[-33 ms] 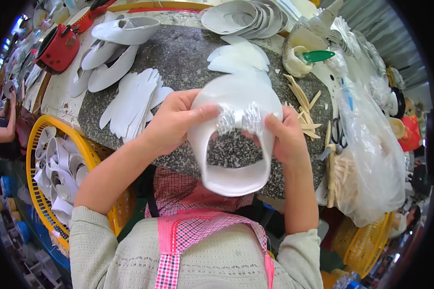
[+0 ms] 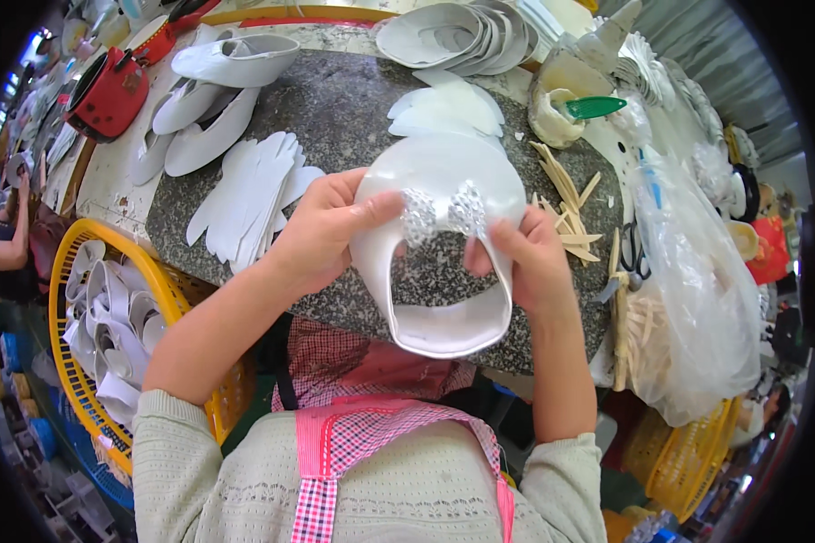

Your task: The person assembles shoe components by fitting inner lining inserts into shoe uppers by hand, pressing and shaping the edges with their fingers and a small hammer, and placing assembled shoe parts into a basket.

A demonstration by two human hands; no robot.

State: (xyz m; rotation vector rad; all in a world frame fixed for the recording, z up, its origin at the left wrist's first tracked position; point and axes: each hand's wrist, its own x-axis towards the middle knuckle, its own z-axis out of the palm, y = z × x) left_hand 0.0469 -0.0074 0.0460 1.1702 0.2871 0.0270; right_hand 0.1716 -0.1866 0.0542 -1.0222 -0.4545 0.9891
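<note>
A white shoe upper [image 2: 450, 172] with a silver glittery bow-shaped trim [image 2: 467, 213] is held up between my two hands, its toe pointing away from me and its foot opening nearer. My left hand [image 2: 335, 213] pinches its left side, thumb on top beside the trim. At the right side, my right hand [image 2: 536, 249] grips the edge with the thumb on top; some fingertips show through the opening. Just beyond the upper lies a stack of white, rounded flat pieces [image 2: 448, 110]. Left of my left hand is a fanned pile of white insole-shaped pieces [image 2: 244, 199].
Dark speckled stone slab [image 2: 326, 100] under the work. White shoe uppers [image 2: 210, 127] lie far left, near a red pot [image 2: 109, 95]. A yellow basket [image 2: 68, 271] of white pieces stands left. At right are a green-handled brush [image 2: 596, 107] in a pot, wooden strips [image 2: 566, 195], scissors [image 2: 637, 252] and a plastic bag [image 2: 697, 317].
The upper has shifted slightly up and left and tilted a little, so the glittery trim shows more clearly. My right hand has moved slightly with it.
</note>
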